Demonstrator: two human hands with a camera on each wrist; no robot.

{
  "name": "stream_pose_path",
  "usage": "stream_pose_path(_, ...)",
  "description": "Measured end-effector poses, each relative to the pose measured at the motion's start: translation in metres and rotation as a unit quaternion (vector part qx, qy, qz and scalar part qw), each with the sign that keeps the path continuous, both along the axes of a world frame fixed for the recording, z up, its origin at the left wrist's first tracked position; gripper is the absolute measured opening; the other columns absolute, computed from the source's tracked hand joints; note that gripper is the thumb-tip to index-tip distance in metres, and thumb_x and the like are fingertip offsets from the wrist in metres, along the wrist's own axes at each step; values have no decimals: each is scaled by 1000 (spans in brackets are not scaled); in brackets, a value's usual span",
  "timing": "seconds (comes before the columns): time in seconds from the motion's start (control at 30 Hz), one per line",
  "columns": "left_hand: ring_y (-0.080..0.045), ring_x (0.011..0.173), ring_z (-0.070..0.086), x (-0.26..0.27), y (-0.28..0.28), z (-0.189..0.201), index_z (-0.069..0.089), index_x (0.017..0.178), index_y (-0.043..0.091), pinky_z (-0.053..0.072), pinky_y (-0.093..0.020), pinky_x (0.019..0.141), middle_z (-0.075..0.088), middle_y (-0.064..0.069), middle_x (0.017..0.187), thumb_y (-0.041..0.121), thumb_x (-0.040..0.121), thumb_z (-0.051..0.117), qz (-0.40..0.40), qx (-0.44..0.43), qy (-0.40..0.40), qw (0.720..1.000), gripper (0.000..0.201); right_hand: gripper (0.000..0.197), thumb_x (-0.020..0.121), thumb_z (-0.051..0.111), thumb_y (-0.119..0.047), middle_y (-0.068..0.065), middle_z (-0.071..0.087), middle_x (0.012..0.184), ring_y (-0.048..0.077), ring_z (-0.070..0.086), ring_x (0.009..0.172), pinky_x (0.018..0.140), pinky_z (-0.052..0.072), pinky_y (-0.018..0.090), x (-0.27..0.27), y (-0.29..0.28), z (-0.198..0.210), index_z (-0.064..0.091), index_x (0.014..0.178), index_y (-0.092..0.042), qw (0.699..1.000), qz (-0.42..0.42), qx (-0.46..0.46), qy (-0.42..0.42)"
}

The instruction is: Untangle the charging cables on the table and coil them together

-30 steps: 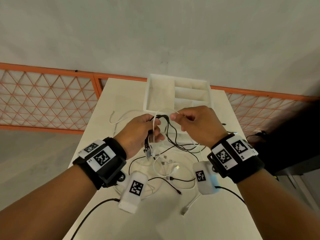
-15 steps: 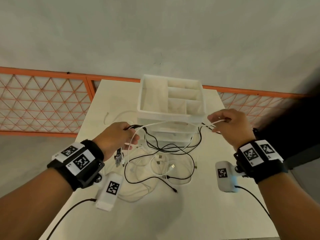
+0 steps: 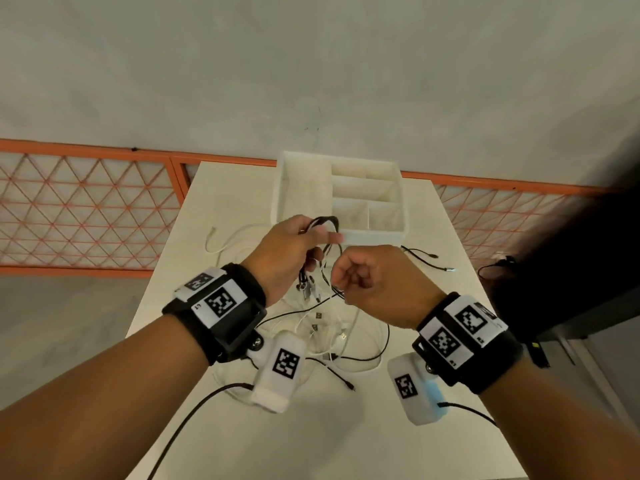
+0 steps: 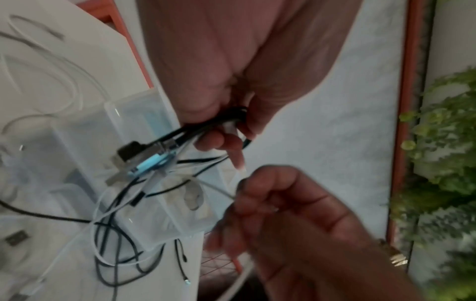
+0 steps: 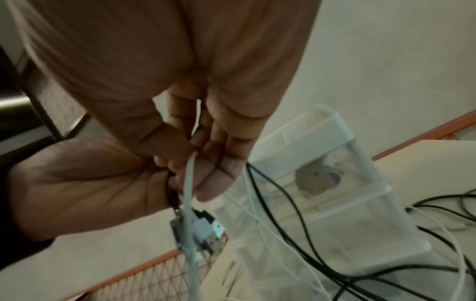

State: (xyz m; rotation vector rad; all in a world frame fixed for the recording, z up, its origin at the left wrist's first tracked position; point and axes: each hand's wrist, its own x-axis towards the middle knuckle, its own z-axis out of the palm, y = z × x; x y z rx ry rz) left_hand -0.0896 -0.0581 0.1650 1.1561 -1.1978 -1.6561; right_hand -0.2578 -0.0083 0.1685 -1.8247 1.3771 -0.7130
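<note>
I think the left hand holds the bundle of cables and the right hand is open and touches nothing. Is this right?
Not quite. The left hand does hold the bundle, but the right hand is not open: its fingers pinch a white cable. The right wrist view shows this.

left hand [image 4: 231, 81] grips black cable bundle [image 4: 206, 126] | right hand [image 4: 296, 213] pinches white cable [image 4: 219, 189] | plugs [image 4: 146, 154] dangle

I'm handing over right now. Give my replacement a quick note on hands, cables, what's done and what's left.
Left hand grips a bunch of black and white cables, plug ends hanging below.
Right hand pinches a white cable beside it.
Most cable still lies tangled on the table before the white organiser box.
Done: several ends gathered.
Left: free the loose lengths, coil all together.
</note>
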Motion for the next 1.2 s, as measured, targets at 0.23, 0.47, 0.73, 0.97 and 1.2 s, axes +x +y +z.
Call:
stream_pose_path(0.23, -13, 58, 36, 12, 3, -20, 55, 85, 12, 30, -25, 55, 54, -2, 65, 14, 102, 49, -116, 4, -79, 990, 18, 36, 90, 45, 13, 11, 70, 89, 1, 59, 51, 44, 38, 10, -21, -19, 23, 67, 104, -11, 973, -176, -122, -82)
stream_pose_path(0.47, -11, 56, 41, 33, -8, -13, 57, 89, 8, 34, -26, 58, 44, 1, 57, 15, 100, 51, -97, 39, -26, 994, 14, 46, 93, 46, 2, 3, 67, 115, 21, 67, 97, 89, 50, 28, -61, -31, -21, 62, 132, -16, 955, -255, -89, 122)
stream_pose_path(0.73, -13, 50, 34, 59, -14, -18, 54, 95, 6, 33, -25, 49, 37, 0, 60, 14, 103, 46, -54, 61, -27, 996, 14, 19, 97, 55, -6, 5, 70, 91, 23, 62, 87, 79, 45, 28, -72, -39, -32, 68, 110, -8, 928, -331, -91, 144)
stream_pose_path(0.97, -9, 44, 26, 75, -18, -20, 57, 99, 3, 24, -21, 40, 43, 1, 60, 14, 103, 46, -23, 45, -33, 998, 17, 22, 88, 54, -9, 9, 58, 115, 30, 58, 102, 85, 50, 38, -95, -43, -45, 67, 102, -22, 878, -310, 102, 349)
stream_pose_path(1.2, -12, 49, 19, 73, -17, -23, 62, 101, 1, 24, -22, 42, 30, 1, 60, 22, 102, 49, -66, 21, -92, 993, 25, 8, 100, 57, -27, 4, 70, 100, 22, 73, 67, 60, 58, 36, -110, -82, -4, 55, 107, -24, 918, -395, 40, -14)
